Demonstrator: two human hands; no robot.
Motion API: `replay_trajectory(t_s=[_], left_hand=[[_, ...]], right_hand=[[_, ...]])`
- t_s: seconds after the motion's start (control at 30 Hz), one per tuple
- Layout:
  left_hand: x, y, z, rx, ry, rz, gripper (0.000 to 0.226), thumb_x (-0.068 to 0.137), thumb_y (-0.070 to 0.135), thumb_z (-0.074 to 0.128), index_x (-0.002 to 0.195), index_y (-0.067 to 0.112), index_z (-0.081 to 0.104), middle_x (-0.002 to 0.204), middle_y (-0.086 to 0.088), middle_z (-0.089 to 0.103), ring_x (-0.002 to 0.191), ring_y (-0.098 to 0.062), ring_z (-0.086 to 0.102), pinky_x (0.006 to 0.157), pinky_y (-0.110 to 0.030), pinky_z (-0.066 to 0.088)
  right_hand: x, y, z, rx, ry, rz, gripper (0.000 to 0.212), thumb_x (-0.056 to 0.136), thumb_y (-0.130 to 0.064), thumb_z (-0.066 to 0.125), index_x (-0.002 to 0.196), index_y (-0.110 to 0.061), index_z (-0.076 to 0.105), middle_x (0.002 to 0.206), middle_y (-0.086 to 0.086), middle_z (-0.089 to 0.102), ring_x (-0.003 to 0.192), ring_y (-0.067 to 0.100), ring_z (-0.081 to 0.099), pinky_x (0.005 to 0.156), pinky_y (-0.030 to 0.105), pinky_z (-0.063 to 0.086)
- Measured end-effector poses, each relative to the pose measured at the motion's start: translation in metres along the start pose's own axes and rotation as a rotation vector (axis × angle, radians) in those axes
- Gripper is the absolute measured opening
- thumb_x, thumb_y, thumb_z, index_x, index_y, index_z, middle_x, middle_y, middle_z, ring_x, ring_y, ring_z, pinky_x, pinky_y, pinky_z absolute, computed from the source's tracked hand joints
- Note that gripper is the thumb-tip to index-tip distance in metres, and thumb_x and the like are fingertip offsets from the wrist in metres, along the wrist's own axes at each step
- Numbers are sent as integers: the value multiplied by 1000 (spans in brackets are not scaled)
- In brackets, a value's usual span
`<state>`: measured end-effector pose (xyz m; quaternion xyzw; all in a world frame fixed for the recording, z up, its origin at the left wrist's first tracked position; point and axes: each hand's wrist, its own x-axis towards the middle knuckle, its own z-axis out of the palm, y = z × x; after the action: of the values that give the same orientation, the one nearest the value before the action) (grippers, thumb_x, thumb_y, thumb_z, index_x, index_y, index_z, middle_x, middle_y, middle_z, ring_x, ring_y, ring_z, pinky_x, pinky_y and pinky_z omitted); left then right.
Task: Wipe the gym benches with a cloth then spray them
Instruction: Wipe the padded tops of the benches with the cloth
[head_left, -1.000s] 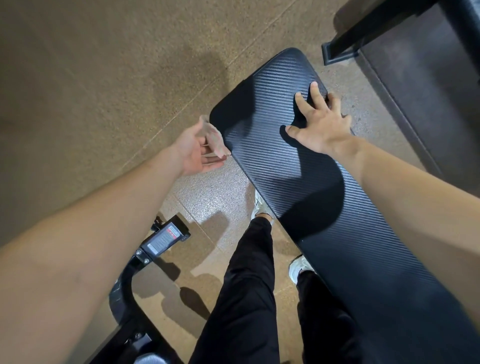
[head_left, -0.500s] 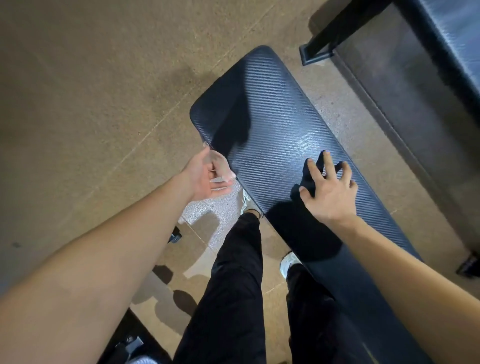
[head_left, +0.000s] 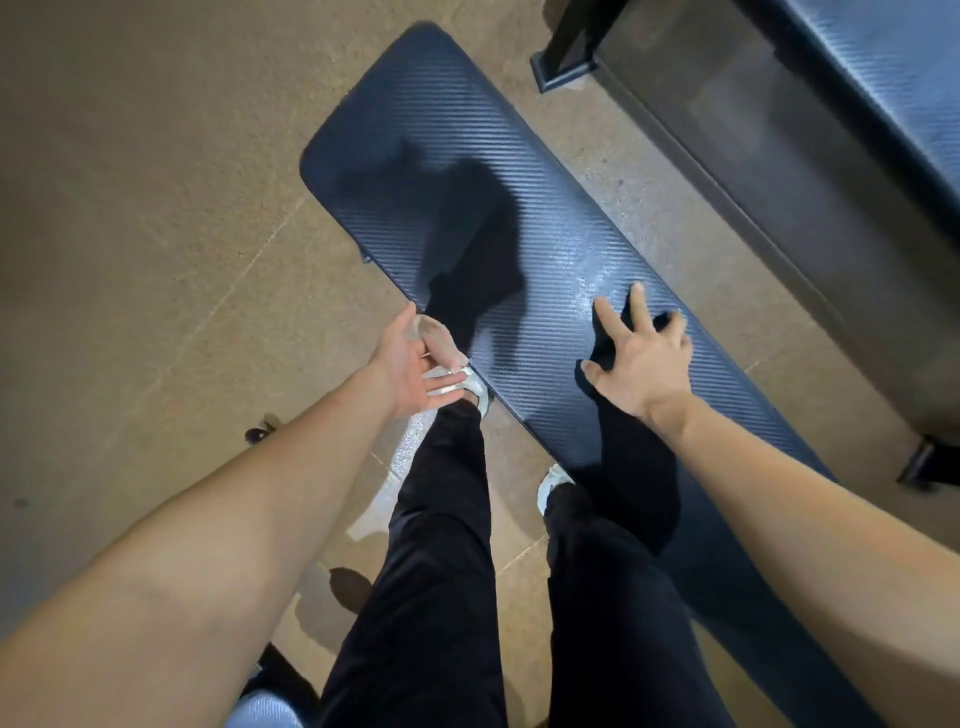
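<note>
Now the right hand (head_left: 644, 369) sits about halfway along the bench (head_left: 441, 156), where a second ago it was up at the bench's far rounded end. It has dragged the cloth (head_left: 600, 345) back along the padding towards the person. A damp-looking sheen (head_left: 592, 270) lies on the bench just beyond the fingertips, so the far half looks wiped. By my reading the half of the bench nearer the person is still to do, and spraying has not begun.

The right hand is flat, fingers spread, pressing the dark cloth down onto the bench; the cloth shows between the fingers and beside the thumb. The left hand (head_left: 410, 369) hangs just off the bench's left edge, as it did before, thumb and fingers loosely holding a clear object (head_left: 439, 340). That may be the sprayer, though it is too small and blurred to tell.

Counting:
- Two benches: the one being wiped, and a second bench (head_left: 893, 67) that has come into view off the first bench's right side, well apart from it.
- One cloth.
- One clear object.
- Two hands.
- Two pale shoes, one (head_left: 480, 392) tucked at the bench's left edge under the left hand, the other (head_left: 553, 483) nearer the person, also by that edge.
</note>
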<state>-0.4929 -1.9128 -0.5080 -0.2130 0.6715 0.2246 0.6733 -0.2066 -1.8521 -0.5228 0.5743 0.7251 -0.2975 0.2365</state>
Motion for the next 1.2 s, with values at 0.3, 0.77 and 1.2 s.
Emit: replay_trajectory(t_s=[0.3,0.77,1.2], left_hand=[[0,-81,32,6,-10,13,77,94,71,45,143,11,47,144,-12,54,117,-40,65,101,-56,50],[7,-161,54,1,-55,59,58,97,67,41,121,17,58,141,-5,56,123,-29,60,114,-52,42],[-2,-270,93,23,-103,-26,54,97,65,41,115,20,64,132,-6,61,128,-29,56,115,-56,38]], right_hand=[[-53,78,21,260,121,-195,75,82,-58,55,150,-32,38,163,3,27,136,41,40,104,60,41],[-163,111,134,266,38,461,101,84,-57,70,160,-36,6,169,4,-5,147,56,5,112,63,35],[-189,135,148,282,118,246,86,88,-52,69,158,-37,21,169,-1,10,151,49,4,112,65,34]])
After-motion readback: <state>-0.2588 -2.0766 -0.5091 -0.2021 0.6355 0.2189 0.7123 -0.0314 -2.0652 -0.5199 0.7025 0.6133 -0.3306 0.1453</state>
